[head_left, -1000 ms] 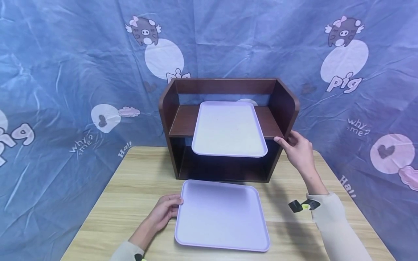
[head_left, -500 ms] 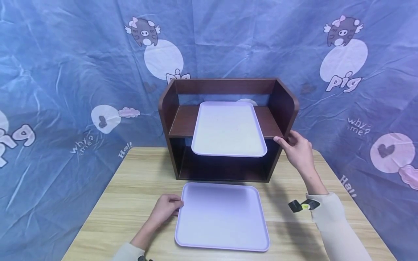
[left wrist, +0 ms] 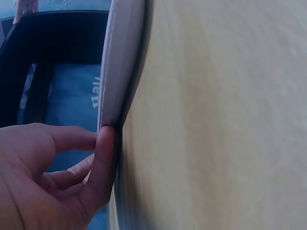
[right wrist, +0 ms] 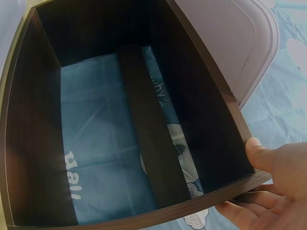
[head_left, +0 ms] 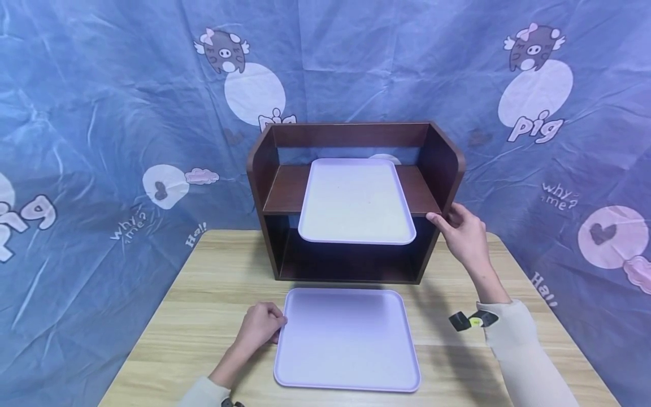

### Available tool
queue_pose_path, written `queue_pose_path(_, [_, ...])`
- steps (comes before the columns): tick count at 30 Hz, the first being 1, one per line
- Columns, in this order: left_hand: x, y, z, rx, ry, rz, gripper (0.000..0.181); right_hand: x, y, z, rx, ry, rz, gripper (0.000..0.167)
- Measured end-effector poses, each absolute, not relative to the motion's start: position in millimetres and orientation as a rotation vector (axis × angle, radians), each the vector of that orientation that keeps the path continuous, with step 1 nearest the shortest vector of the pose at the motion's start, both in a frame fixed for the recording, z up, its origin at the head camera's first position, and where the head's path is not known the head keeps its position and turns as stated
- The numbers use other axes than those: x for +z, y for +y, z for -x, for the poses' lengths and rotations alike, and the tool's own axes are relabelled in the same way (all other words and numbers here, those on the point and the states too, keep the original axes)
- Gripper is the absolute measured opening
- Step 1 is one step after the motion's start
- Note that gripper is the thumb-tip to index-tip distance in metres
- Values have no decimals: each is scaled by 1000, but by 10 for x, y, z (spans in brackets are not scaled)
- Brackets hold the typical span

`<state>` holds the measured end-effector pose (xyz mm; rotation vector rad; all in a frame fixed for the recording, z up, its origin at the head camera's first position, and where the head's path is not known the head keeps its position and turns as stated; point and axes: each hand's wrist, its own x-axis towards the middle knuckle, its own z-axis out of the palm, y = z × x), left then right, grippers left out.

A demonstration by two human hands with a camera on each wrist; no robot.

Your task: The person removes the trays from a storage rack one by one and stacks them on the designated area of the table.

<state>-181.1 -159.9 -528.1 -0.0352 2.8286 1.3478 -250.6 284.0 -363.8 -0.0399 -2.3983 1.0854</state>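
A pale lilac tray [head_left: 348, 339] lies in front of the dark brown shelf [head_left: 351, 135]. My left hand [head_left: 260, 327] pinches its left rim; in the left wrist view the fingers and thumb of the hand [left wrist: 57, 167] meet at the tray's edge [left wrist: 117, 72]. A second pale tray [head_left: 358, 200] rests on the shelf's middle board, its front part jutting past the board's edge. My right hand [head_left: 465, 234] grips the shelf's right side where board and side panel meet; the right wrist view shows the hand [right wrist: 278, 182] with its thumb on the front edge and fingers around the outside.
The shelf stands toward the back of the light wooden table [head_left: 203, 282]. Its lower compartment [head_left: 351, 263] is open at the front, below the jutting tray. A blue patterned cloth [head_left: 127, 113] hangs behind and at both sides.
The front tray has moved slightly toward me, away from the shelf, and lies a little straighter. My left hand has shifted slightly on its rim. The right hand and upper tray have stayed put.
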Motion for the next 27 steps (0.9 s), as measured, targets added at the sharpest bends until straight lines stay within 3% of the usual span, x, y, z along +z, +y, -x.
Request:
queue_pose_path(15, [-5247,-1618,1827,1387,2749,84,7,-3650,2823,2494,1104,-2409,41,63])
queue_pose_path(27, [-4944,-1600,1938,1547,2690,143,7,-3650,2836,2512,1095,-2392,52,60])
